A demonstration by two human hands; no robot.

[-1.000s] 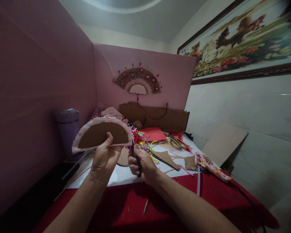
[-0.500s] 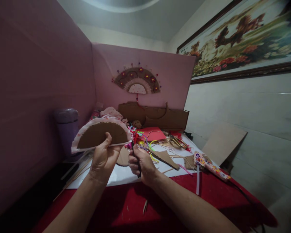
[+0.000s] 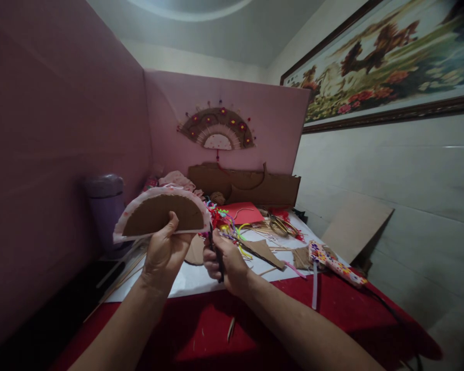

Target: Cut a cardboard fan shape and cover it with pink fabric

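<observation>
A half-round cardboard piece [image 3: 150, 220] is held up in my left hand [image 3: 164, 255], thumb across its brown face and the fingers behind. White cloth with pinkish-red spots is folded over its rim as a border. At the piece's lower right corner, my right hand [image 3: 226, 260] grips black-handled scissors [image 3: 218, 262]. The fingers hide much of the scissors, and whether the blades touch the cloth I cannot tell. Behind the right hand lies a cut cardboard scrap [image 3: 265, 251]. A bundle of colourful pipe cleaners [image 3: 220, 214] sits just past the piece's right end.
Gold-handled scissors [image 3: 280, 226] lie behind red paper and thin sticks. A flower-patterned glue gun [image 3: 332, 263] rests on the right with its cord trailing. A purple tumbler [image 3: 107, 214] stands left. A decorated cardboard fan [image 3: 218, 126] hangs on the pink back panel [image 3: 274, 123].
Both hands and the half-round piece stay nearly in place. The fingers of my right hand shift slightly on the black handles. The whole view drifts a little.
</observation>
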